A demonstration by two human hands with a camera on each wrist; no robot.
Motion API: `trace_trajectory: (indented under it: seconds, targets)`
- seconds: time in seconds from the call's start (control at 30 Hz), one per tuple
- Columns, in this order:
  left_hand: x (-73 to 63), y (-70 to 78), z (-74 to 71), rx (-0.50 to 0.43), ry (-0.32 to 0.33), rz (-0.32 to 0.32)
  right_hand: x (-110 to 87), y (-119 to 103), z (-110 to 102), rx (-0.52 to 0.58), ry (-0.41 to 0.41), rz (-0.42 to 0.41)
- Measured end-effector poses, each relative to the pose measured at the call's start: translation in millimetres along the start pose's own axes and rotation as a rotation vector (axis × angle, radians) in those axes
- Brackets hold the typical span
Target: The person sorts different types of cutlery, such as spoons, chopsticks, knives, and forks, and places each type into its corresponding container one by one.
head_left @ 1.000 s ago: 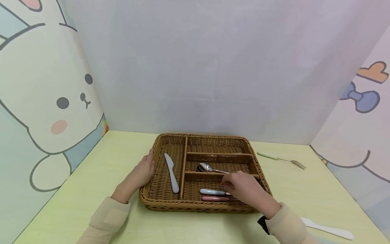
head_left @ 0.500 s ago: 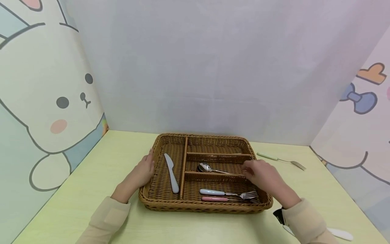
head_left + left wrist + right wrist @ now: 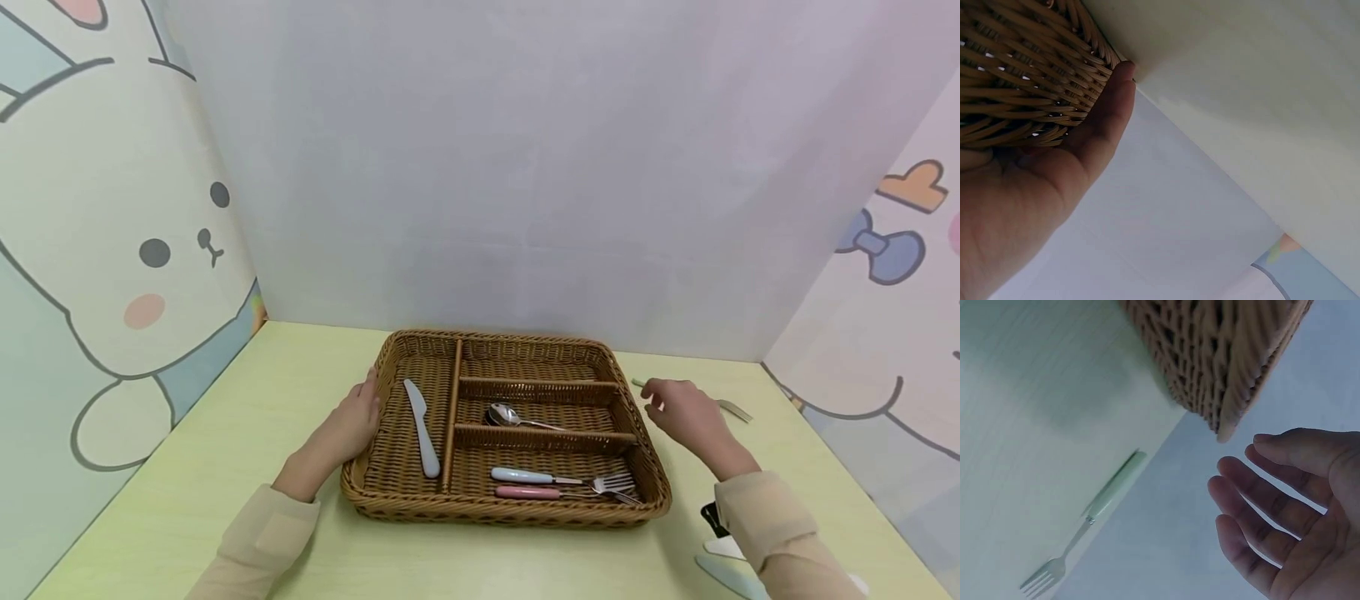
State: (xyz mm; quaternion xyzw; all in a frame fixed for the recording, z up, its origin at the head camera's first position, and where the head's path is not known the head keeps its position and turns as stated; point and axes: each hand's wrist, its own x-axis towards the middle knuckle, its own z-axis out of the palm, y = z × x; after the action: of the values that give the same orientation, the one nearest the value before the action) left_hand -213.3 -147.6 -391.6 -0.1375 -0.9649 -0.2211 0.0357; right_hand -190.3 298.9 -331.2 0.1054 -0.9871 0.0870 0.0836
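My left hand (image 3: 351, 421) rests on the left side of a brown wicker cutlery tray (image 3: 495, 510); the left wrist view shows a straight finger along its woven wall. My right hand (image 3: 686, 417) holds nothing and hovers just right of the tray, fingers loosely bent and apart. Beneath it on the table lies a green-handled fork (image 3: 1119, 481), partly hidden in the head view. Inside the tray, a pale knife (image 3: 422, 429) lies in the long left compartment and a spoon (image 3: 504, 414) in the middle right one. The front compartment contains a blue-handled fork (image 3: 522, 475) and a pink-handled fork (image 3: 528, 493).
Near the front right, a white piece (image 3: 724, 547) and a pale blue piece (image 3: 731, 577) of cutlery lie partly under my right sleeve (image 3: 772, 517). A grey-white backdrop (image 3: 517, 167) rises behind the table (image 3: 315, 350), with cartoon-printed panels at both sides.
My right hand has moved from over the tray's front compartment, past its right rim, to above the green-handled fork. My left hand has stayed at the tray's left side.
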Motion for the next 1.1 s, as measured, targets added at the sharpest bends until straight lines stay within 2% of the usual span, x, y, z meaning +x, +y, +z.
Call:
trace_trajectory:
  seconds: [0.2, 0.43, 0.7, 1.1]
  targets:
    - [1.0, -2.0, 1.1, -0.006, 0.003, -0.004, 6.2, 26, 11, 0.010, -0.004, 0.050]
    - [2.0, -2.9, 3.0, -0.006, 0.003, -0.001, 14.3, 48, 20, 0.002, -0.059, 0.119]
    - [1.8, -3.3, 1.6, 0.000, 0.006, -0.012, 21.7, 65, 27, -0.021, -0.123, 0.151]
    - [1.4, -3.0, 2.8, 0.002, -0.003, -0.022, 28.0, 86, 40, 0.013, -0.150, 0.182]
